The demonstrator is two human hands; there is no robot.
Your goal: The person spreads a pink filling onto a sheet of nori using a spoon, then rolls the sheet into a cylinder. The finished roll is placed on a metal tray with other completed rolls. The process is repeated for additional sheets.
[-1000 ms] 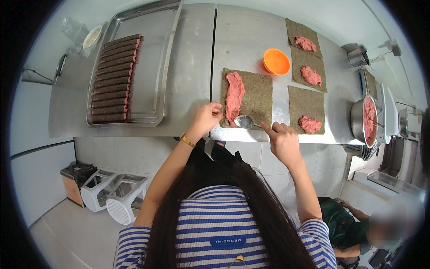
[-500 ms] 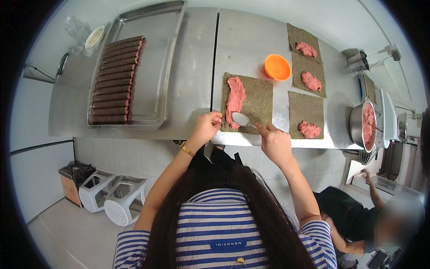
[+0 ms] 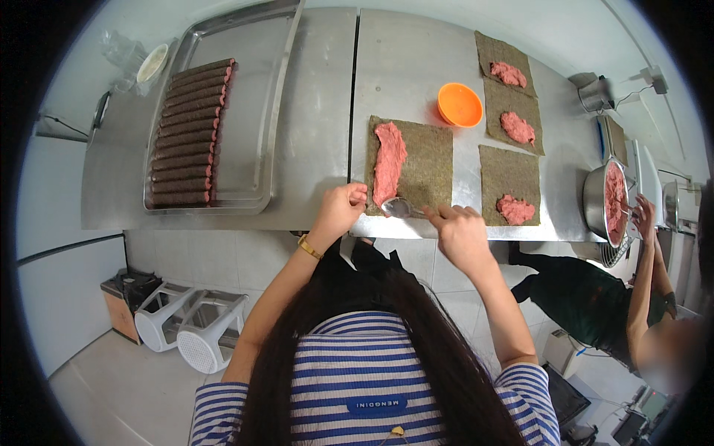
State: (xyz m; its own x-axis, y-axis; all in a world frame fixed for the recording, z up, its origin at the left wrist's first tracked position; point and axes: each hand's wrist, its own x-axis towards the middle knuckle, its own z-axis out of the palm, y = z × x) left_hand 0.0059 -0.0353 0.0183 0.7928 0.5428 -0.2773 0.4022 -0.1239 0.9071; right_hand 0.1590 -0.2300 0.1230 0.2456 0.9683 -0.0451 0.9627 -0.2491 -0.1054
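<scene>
My right hand (image 3: 460,236) grips the handle of a metal spoon (image 3: 398,207). The spoon's bowl rests at the near end of a long strip of pink meat paste (image 3: 388,163), which lies along the left side of a dark seaweed sheet (image 3: 431,160). My left hand (image 3: 342,212) is closed, fingers curled and fingertips by the sheet's left edge; whether they pinch anything is hidden. To the right, several more seaweed sheets (image 3: 507,175) each bear a lump of pink paste (image 3: 515,210).
An orange bowl (image 3: 460,105) stands beyond the sheet. At left, a metal tray (image 3: 249,149) holds a row of seaweed rolls (image 3: 190,141). A steel bowl of paste (image 3: 595,204) sits at the right edge, a co-worker's hand (image 3: 644,219) beside it. White stools (image 3: 204,338) stand on the floor.
The spoon's bowl has shifted slightly left and tilted at the strip's near end. My left hand has barely moved. The co-worker has come closer to the table and reached to the steel bowl.
</scene>
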